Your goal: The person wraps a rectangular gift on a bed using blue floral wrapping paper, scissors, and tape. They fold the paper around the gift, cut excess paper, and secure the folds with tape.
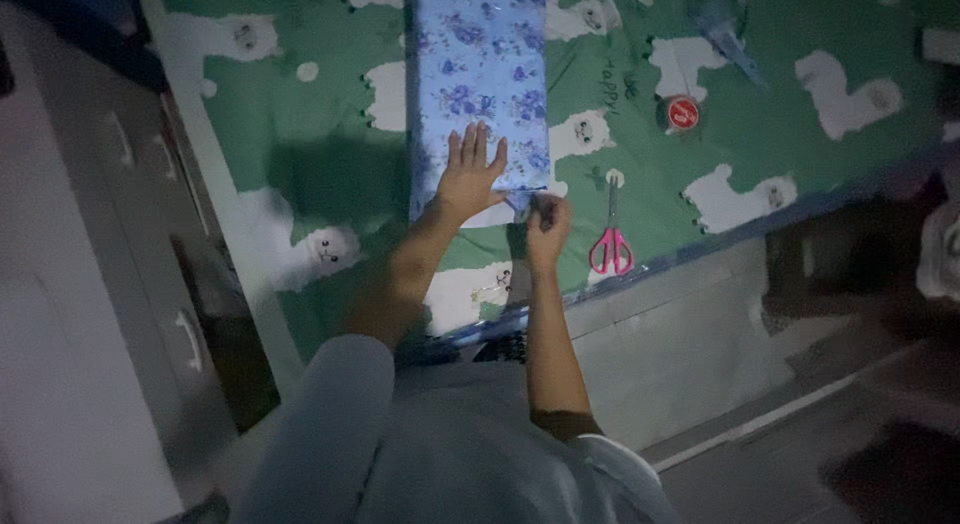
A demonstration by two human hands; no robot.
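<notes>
Head view: a left hand (470, 179) lies flat, fingers spread, on the near end of a long box wrapped in blue floral paper (478, 74), which rests on a green sheet with white alpacas (300, 134). Just beside it, at the box's near right corner, the right hand (547, 224) pinches something small, too dim to identify. Pink-handled scissors (611, 239) and a red tape roll (683, 113) lie to the right.

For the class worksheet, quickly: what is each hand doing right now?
Left hand: open, fingers spread, pressed flat on the blue floral-wrapped box.
Right hand: closed in a pinch at the box's near corner; what it pinches cannot be told.
</notes>
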